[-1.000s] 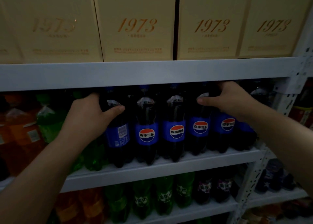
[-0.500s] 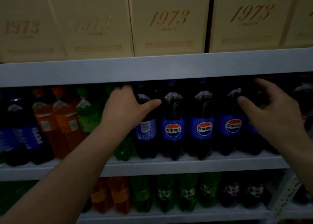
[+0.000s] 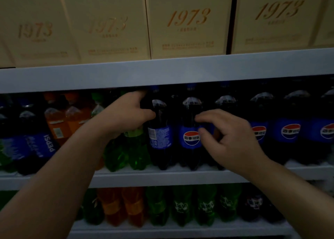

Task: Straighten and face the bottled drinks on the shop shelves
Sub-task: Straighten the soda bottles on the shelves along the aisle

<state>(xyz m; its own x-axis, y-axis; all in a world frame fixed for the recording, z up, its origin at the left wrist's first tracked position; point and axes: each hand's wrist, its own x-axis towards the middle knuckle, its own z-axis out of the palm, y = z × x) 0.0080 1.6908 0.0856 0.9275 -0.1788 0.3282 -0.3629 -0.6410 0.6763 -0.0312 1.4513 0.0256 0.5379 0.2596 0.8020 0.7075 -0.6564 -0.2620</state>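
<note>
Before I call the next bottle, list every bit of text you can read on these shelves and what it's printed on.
"1973": gold numerals on each cream box on the top shelf; the small print beneath is too blurred to read.
"PEPSI": running vertically on the blue label of a cola bottle at far left.
"百事可乐": on the round logo of the front-facing cola bottle, and on those to its right.
Bottle in the left hand: barcode side, print unreadable.
Lower-shelf green bottles: labels blurred.
</note>
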